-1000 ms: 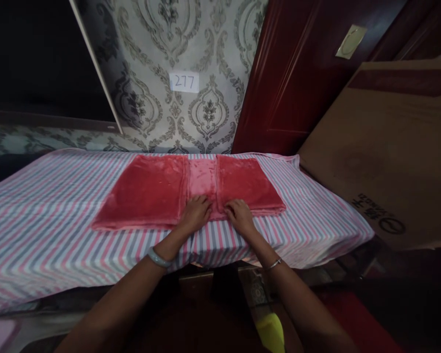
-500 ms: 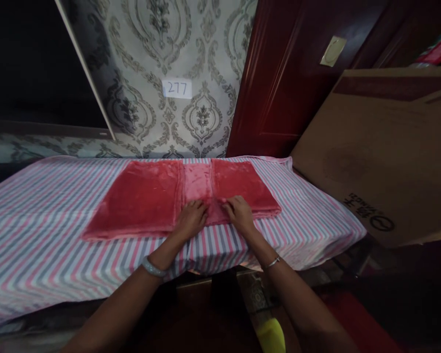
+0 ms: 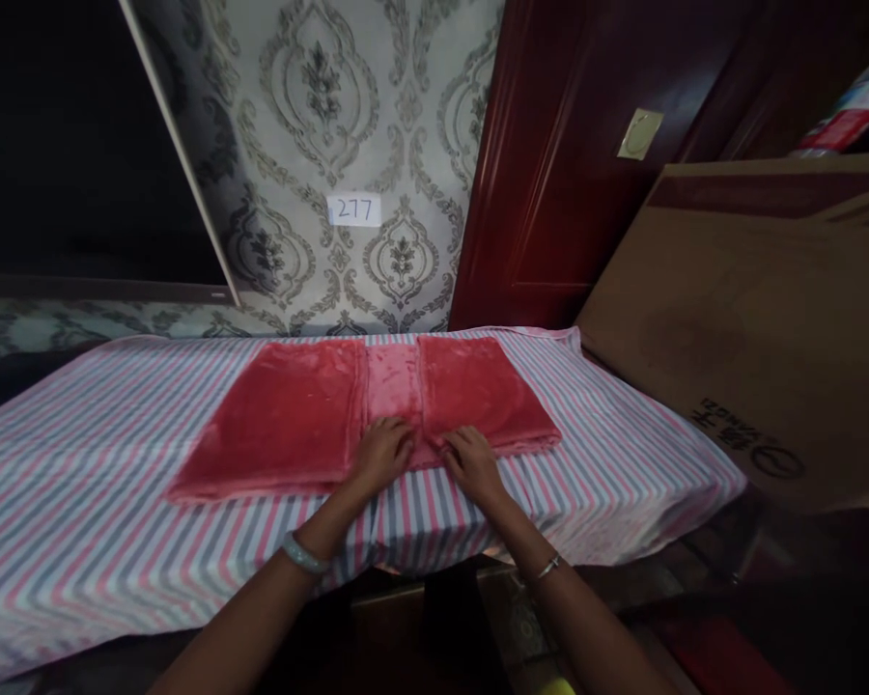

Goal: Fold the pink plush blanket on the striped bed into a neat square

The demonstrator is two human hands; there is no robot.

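The blanket (image 3: 282, 415), red and plush, lies folded across the middle of the tabletop (image 3: 623, 454), on a striped cloth (image 3: 108, 434) that hangs over the near side. Its two side panels are turned in and stay apart, leaving a lighter pink strip (image 3: 393, 372) between them; the left panel is wider than the right.

Both hands are at the near end of that strip, apart from each other, fingers bent and resting on the fabric. The left hand (image 3: 383, 454) lies by the left panel's inner edge, the right hand (image 3: 472, 463) at the near inner corner of the right panel. I cannot tell whether either one pinches the fabric, as the fingertips are hard to make out. Each wrist wears a bracelet (the left one broad, the right one thin).

Behind the tabletop, a label (image 3: 354, 209) reading "277" is on the patterned wall (image 3: 322, 87), between a dark screen (image 3: 79, 145) and a red-brown door (image 3: 550, 203). A carton (image 3: 753, 309) stands at the right, with a bottle (image 3: 851, 114) by its top edge.
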